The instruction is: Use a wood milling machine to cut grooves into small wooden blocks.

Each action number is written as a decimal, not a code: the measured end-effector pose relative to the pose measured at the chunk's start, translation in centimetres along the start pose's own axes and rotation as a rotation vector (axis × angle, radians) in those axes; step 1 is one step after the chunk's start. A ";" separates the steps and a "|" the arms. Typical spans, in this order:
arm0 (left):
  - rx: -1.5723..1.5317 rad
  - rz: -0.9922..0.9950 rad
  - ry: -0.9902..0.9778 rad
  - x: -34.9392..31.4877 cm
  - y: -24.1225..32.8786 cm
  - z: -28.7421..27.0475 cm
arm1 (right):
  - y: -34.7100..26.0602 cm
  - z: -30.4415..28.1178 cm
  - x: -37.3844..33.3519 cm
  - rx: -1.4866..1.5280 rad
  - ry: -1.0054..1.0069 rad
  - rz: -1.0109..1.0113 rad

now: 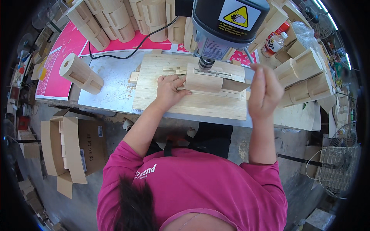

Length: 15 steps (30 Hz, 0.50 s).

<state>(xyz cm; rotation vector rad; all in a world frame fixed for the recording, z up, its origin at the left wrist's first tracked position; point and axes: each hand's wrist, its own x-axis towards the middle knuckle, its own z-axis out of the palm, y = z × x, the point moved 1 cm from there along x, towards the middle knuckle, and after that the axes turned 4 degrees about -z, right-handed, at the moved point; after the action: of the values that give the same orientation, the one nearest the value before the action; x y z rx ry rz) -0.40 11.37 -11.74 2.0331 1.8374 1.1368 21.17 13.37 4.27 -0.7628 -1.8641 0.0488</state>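
Single head-worn fisheye, facing steeply down, close over the workbench (113, 92)

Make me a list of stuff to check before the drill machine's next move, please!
1. Left hand at the wooden piece's left end: ok.
2. Left fingers away from the chuck: ok, they're apart.
3. Right hand at the lever: ok.
4. Long hair away from the chuck: ok, it hangs over the pink shirt.
5. Chuck stopped: cannot tell from one still picture.
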 end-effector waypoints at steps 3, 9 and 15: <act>-0.028 -0.003 0.017 0.1 0.3 0.0 | 1.6 1.6 -3.4 0.047 0.024 0.019; -0.025 -0.005 0.018 0.1 0.4 -0.1 | 4.8 4.9 -6.3 0.089 0.088 -0.105; -0.041 -0.017 0.013 0.1 0.3 0.1 | 3.5 2.0 -3.4 0.040 0.136 -0.240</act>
<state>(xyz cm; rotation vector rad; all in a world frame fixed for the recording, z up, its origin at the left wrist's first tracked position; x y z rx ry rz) -0.15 11.41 -11.63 1.9893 1.8178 1.1757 21.93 15.03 -0.69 -0.4989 -1.8063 -0.1159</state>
